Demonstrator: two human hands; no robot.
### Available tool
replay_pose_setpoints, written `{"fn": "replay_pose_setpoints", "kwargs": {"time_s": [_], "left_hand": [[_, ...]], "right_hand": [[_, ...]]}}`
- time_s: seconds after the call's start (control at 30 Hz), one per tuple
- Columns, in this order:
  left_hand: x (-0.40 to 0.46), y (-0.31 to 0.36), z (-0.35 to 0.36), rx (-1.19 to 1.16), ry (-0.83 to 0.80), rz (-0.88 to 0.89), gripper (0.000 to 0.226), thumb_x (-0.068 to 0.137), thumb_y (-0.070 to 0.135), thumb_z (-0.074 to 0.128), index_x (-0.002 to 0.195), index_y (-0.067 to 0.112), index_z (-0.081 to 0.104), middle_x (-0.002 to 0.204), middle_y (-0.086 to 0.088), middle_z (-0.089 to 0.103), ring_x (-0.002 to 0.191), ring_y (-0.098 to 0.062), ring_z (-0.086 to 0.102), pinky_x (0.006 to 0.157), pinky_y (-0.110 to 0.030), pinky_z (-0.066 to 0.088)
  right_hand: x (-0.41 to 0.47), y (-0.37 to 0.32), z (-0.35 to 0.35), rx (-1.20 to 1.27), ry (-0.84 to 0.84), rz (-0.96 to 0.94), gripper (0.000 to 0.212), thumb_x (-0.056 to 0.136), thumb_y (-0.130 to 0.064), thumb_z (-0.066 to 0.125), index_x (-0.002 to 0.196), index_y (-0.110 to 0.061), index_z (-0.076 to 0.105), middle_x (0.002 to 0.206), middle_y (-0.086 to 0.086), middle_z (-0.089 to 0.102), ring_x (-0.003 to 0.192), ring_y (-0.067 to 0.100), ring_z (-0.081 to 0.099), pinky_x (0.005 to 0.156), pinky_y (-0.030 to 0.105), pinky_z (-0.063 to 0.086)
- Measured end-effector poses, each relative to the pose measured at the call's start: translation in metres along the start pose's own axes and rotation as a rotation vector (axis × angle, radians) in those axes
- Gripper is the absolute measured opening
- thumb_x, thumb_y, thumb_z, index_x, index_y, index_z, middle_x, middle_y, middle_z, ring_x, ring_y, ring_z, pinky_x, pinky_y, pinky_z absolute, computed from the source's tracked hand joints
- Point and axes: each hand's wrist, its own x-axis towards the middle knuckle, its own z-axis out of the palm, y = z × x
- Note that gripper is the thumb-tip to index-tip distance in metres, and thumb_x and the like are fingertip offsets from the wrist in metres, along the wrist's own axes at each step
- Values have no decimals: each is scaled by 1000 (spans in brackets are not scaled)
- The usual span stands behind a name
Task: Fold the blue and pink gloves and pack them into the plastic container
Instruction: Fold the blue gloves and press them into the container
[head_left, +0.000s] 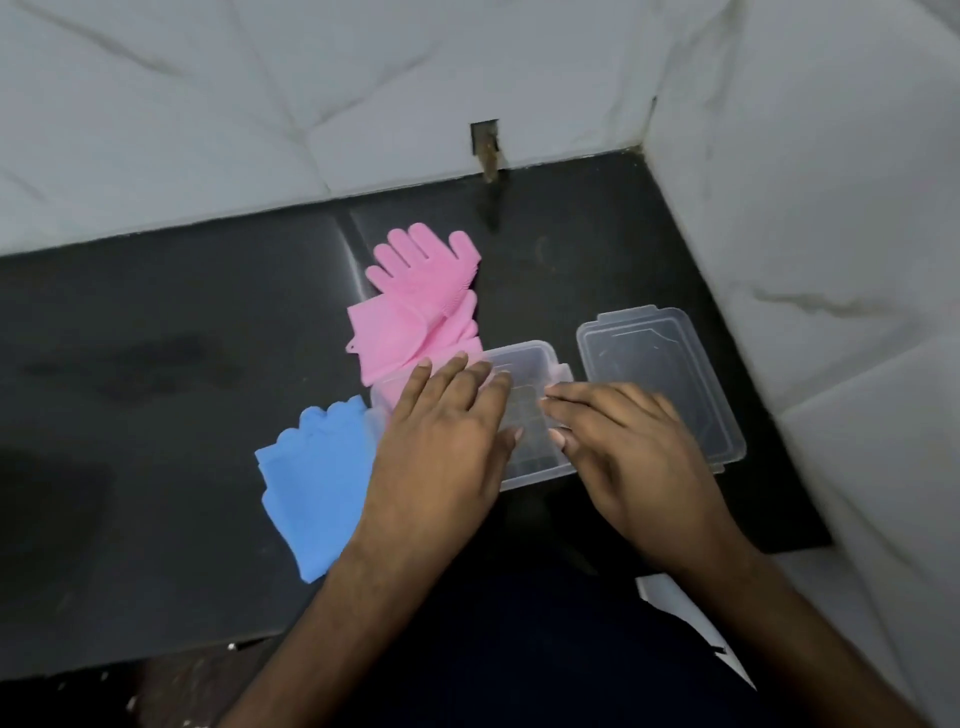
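A clear plastic container sits on the black counter with nothing visible inside it. My left hand lies over its left side with straight fingers. My right hand lies over its right side, fingers extended toward the left hand. The pink gloves lie just behind the container, fingers pointing toward the wall, their cuffs touching the container's back left corner. The blue gloves lie flat to the left of the container, partly under my left hand.
The container's clear lid lies on the counter to the right of the container. The black counter meets white marble-look walls at the back and right. A small notch shows in the back wall.
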Motion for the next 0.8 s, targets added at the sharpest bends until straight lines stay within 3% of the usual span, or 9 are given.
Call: {"fn": "replay_pose_setpoints", "kwargs": {"time_s": [0.13,0.4,0.57,0.67,0.8], "left_hand": [[-26,-39,-9,-49,66,-135,44,97,29,69,135,8,66,140,-13,65,136,-34,56,121,-51,33],[-71,-112,-15,-125,82,-265,49,100,35,64,143,12,59,146,-6,61,141,-25,51,124,-43,24],[-96,-159,-11,-219,54,-342,51,101,42,60,145,16,54,146,-2,59,132,-22,55,118,-36,32],[-110,-181,-7,-234,2,-359,50,101,43,59,143,17,54,145,-2,59,130,-23,56,113,-33,36],[-123,-202,4,-213,-81,-315,53,101,45,57,146,17,50,148,-4,57,134,-24,53,115,-35,35]], "right_hand": [[15,-39,15,30,-22,-98,29,99,-20,59,126,-16,69,132,-2,66,120,19,60,96,41,50],[45,-112,61,27,-152,-203,29,100,-14,61,128,-10,68,130,5,66,123,20,58,107,36,46],[50,-153,95,71,-194,-151,31,101,-17,56,127,-6,68,133,8,64,121,25,59,102,40,50],[48,-172,116,32,-244,-115,35,99,-16,64,131,-3,64,136,11,62,123,28,59,103,39,48],[41,-186,144,-61,-384,-30,45,98,-23,65,141,-10,57,148,8,52,129,27,55,102,40,51]]}}
